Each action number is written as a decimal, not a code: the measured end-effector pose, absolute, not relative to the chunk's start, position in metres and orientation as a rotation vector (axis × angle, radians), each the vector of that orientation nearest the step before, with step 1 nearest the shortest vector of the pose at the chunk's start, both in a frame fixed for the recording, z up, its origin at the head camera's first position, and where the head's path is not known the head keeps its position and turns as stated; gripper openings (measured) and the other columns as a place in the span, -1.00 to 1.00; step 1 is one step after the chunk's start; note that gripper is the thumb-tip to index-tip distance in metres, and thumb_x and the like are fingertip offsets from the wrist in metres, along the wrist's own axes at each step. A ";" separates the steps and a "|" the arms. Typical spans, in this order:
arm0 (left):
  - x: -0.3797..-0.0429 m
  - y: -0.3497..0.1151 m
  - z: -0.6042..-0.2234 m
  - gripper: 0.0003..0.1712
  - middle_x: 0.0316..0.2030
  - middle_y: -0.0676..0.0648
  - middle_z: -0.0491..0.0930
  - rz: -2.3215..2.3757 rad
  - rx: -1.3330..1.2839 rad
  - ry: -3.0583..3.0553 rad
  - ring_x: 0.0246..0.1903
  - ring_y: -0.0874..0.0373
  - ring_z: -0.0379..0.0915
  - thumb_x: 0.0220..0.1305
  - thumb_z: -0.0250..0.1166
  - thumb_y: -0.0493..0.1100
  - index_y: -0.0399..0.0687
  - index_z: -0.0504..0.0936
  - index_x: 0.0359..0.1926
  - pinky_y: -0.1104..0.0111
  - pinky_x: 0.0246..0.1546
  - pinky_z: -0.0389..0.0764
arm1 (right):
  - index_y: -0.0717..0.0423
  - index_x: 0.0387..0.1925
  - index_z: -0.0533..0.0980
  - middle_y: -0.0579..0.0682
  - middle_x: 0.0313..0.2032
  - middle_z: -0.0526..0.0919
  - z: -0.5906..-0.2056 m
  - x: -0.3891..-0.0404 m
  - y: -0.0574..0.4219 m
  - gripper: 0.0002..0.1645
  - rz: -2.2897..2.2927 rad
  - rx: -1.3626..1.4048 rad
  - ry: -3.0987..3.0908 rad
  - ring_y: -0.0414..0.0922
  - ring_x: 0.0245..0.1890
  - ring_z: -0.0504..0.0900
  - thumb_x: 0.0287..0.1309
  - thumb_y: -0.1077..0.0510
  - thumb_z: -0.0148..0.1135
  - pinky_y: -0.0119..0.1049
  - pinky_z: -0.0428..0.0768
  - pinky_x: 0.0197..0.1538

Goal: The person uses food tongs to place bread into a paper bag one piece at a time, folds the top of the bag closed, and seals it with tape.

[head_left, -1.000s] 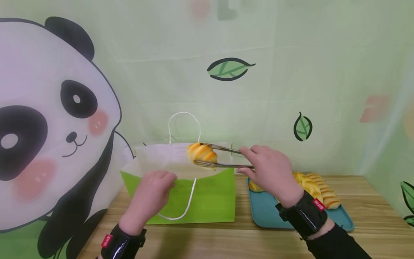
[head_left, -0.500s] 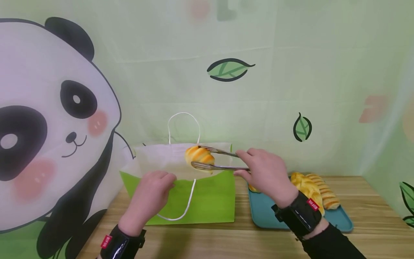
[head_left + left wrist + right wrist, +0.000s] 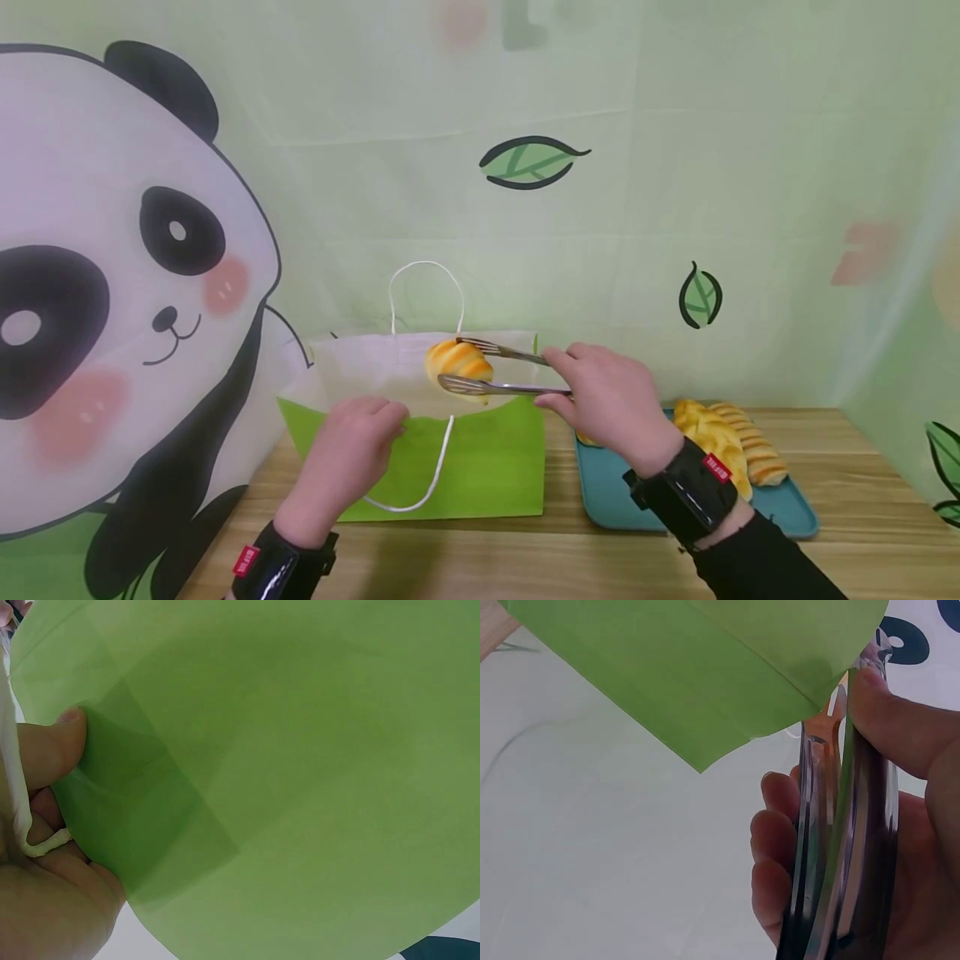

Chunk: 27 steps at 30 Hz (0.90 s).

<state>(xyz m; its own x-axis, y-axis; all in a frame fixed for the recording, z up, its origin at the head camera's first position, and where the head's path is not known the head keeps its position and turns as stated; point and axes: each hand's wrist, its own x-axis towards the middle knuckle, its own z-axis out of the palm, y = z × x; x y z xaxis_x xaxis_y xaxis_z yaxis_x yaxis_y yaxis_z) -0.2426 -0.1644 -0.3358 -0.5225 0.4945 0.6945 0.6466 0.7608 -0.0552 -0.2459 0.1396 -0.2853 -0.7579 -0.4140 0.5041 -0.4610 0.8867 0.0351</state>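
Pinching the front rim of an open green paper bag (image 3: 487, 475), a left hand (image 3: 352, 442) works beside a right hand (image 3: 607, 404), its fingers curled around silver metal tongs (image 3: 525, 389).
Between their tips, a rounded, golden-striped roll (image 3: 457, 359) has edged left and down at the bag's mouth, seemingly farther over the opening; two golden loaves (image 3: 723, 439) lie toward the right edge of a blue tray (image 3: 618, 492) on the wooden counter (image 3: 525, 567).

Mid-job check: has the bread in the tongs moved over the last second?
Yes. The bread has moved slightly left and a little down in the head view, judged against the uppermost printed leaf.
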 end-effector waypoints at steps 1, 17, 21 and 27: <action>-0.243 -0.164 -0.336 -0.77 -0.57 0.05 0.53 -0.271 -0.849 -2.231 -0.54 0.16 0.43 -0.15 0.38 -0.44 -0.09 0.60 -0.44 0.32 -0.45 0.42 | 0.00 0.03 0.50 -0.09 -0.41 0.53 -0.285 -0.246 0.139 -0.33 0.126 0.630 -2.554 -0.19 -0.53 0.43 -0.08 -0.25 0.32 -0.39 0.31 -0.65; -0.243 -0.164 -0.336 -0.78 -0.60 0.06 0.50 -0.269 -0.859 -2.224 -0.57 0.18 0.41 -0.13 0.35 -0.45 -0.09 0.59 -0.45 0.34 -0.47 0.42 | 0.03 0.11 0.44 -0.10 -0.37 0.52 -0.280 -0.246 0.141 -0.24 0.284 0.638 -2.618 -0.17 -0.41 0.50 -0.09 -0.27 0.32 -0.33 0.42 -0.52; -0.243 -0.165 -0.336 -0.77 -0.59 0.05 0.51 -0.274 -0.863 -2.223 -0.57 0.17 0.42 -0.13 0.35 -0.45 -0.09 0.59 -0.45 0.33 -0.46 0.43 | 0.02 0.12 0.43 -0.11 -0.38 0.51 -0.278 -0.244 0.143 -0.23 0.289 0.633 -2.622 -0.18 -0.42 0.49 -0.09 -0.27 0.32 -0.33 0.41 -0.52; -0.243 -0.165 -0.336 -0.77 -0.57 0.04 0.54 -0.276 -0.865 -2.223 -0.55 0.16 0.44 -0.13 0.36 -0.45 -0.10 0.60 -0.41 0.32 -0.44 0.45 | 0.04 0.11 0.44 -0.12 -0.40 0.49 -0.282 -0.243 0.149 -0.23 0.301 0.635 -2.615 -0.19 -0.46 0.46 -0.09 -0.26 0.33 -0.35 0.38 -0.54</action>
